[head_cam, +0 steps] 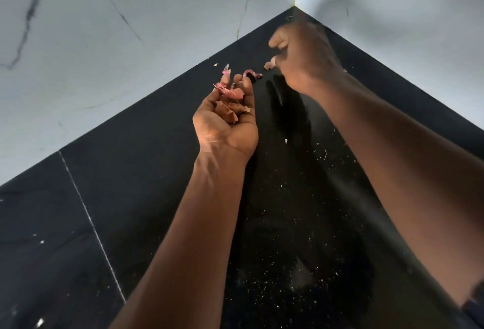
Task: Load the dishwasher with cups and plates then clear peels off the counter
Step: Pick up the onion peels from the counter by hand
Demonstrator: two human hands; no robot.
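My left hand is turned palm up over the black counter, its fingers curled round a heap of pink onion peels. My right hand is blurred, near the corner of the counter, its fingertips pinching a small pale peel. More pink peels lie on the counter just past my left fingertips: a curled one and a thin one. A tiny scrap lies further left.
White marble walls meet at the corner behind the counter. Small white crumbs are scattered on the dark surface between my forearms. A seam crosses the counter at the left.
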